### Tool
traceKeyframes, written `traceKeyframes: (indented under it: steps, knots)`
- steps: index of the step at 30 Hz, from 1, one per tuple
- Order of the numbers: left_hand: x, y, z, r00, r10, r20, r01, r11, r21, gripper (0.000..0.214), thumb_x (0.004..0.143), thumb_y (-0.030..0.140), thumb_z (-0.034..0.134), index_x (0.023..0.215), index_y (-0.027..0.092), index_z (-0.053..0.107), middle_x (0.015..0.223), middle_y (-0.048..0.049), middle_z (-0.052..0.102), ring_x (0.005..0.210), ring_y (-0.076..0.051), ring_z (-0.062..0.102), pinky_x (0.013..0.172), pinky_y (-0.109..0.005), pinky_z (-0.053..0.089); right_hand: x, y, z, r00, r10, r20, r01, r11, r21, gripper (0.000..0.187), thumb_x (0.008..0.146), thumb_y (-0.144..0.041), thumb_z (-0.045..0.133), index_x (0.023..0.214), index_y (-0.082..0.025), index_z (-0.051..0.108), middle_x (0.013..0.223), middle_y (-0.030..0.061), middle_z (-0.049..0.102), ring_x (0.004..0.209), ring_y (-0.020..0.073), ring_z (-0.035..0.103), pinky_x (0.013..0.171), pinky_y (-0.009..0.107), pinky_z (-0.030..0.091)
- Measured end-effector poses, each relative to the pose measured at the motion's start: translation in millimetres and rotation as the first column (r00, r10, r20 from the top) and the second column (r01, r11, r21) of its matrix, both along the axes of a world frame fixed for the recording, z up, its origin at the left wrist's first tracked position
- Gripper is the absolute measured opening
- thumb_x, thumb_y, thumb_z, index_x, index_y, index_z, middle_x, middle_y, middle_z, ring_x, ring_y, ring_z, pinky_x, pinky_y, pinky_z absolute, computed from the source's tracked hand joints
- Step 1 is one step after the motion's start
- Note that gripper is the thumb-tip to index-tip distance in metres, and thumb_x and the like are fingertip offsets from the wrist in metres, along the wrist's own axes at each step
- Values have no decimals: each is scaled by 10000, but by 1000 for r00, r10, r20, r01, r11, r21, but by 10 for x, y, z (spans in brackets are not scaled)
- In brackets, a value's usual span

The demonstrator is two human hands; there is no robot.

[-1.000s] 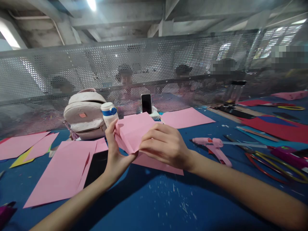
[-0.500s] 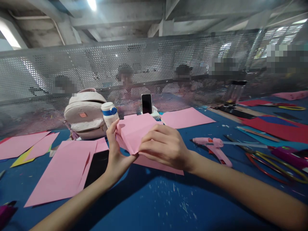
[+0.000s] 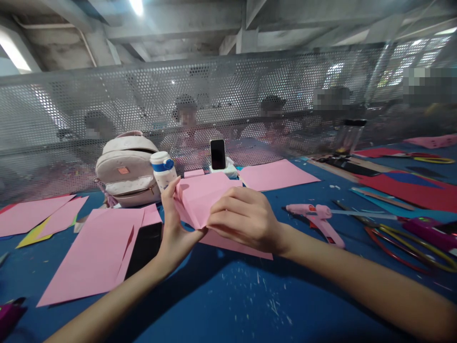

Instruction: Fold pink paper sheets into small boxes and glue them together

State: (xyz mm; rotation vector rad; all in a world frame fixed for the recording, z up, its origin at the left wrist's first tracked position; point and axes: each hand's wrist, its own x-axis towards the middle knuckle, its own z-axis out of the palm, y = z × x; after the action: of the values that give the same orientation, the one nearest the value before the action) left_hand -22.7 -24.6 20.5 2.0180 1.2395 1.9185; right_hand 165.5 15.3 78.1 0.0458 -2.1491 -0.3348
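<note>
Paper (image 3: 200,193), pink and folded, sits pinched between left hand (image 3: 174,231) and right hand (image 3: 247,219), which covers its lower crease.

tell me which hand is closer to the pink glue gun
Right. The right hand, gripping the folded pink paper, is just beside the glue gun, not touching it. The left hand holds the paper's other edge, farther off.

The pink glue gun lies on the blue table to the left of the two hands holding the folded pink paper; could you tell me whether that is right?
Not quite: in the head view the pink glue gun lies on the blue table to the right of the left hand and right hand, which do hold the folded pink paper.
</note>
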Motion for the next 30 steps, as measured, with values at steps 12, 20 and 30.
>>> traceKeyframes:
  steps: [12, 20, 30]
  knots:
    - [-22, 25, -15, 998, -51, 28, 51, 999, -18, 1052, 629, 218, 886, 1484, 351, 286, 1493, -96, 346, 1370, -337, 368, 1117, -540, 354, 8, 17, -23, 1000, -15, -22, 14, 1000, -27, 82, 906, -246, 684, 913, -170, 713, 867, 21, 743, 784, 139, 596, 722, 296, 488]
    - [-1, 18, 2, 999, -35, 33, 36, 999, -32, 1015, 630, 250, 883, 1466, 331, 315, 1479, -110, 355, 1367, -349, 367, 1104, -551, 363, 3, -3, -16, 1000, 4, -30, -5, 999, -40, 72, 902, -211, 686, 895, -145, 714, 863, 35, 745, 778, 145, 593, 713, 294, 483]
    - [13, -2, 18, 1000, -1, -2, 1, 1000, -15, 999, 626, 209, 861, 1459, 323, 322, 1462, -105, 372, 1359, -347, 374, 1120, -547, 336, -16, -4, -22, 1000, -5, 1, 5, 999, -31, 107, 937, -204, 626, 872, -150, 692, 861, 37, 739, 793, 153, 591, 723, 295, 488]
